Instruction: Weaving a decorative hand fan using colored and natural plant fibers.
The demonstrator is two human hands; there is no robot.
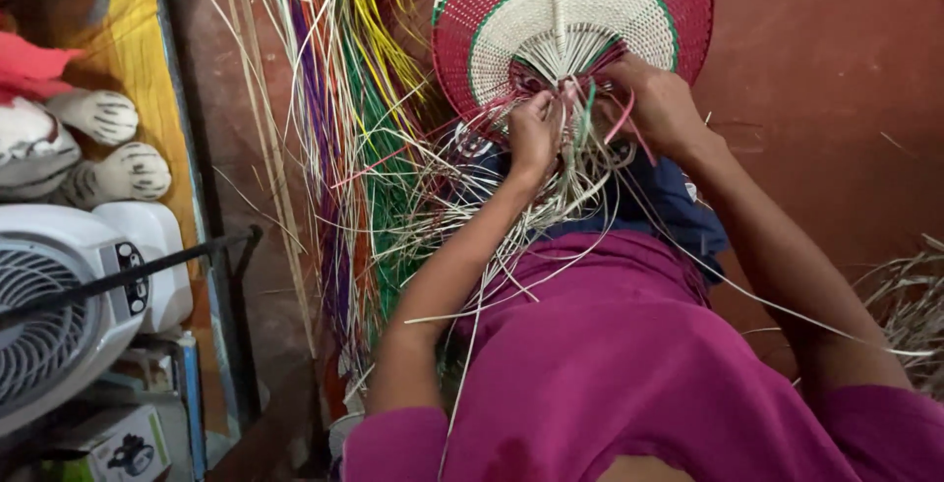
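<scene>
Woven fan (580,10), red with white and green bands, lies at the far middle of the scene on the reddish floor (826,79). Our left hand (533,133) pinches its loose pale strands (551,202) at the base; our right hand (657,103) closes on a pink strip (621,123) beside it. Left lie coloured strip bundles (354,98), farther left a white fan heater (69,295).

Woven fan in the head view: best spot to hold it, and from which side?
Probably take the woven fan at its narrow base, where the ribs gather and the left hand and right hand already pinch it. Come from the body side, below. The wide red, white and green blade is thin and flat; the loose strands hang from that base.
</scene>
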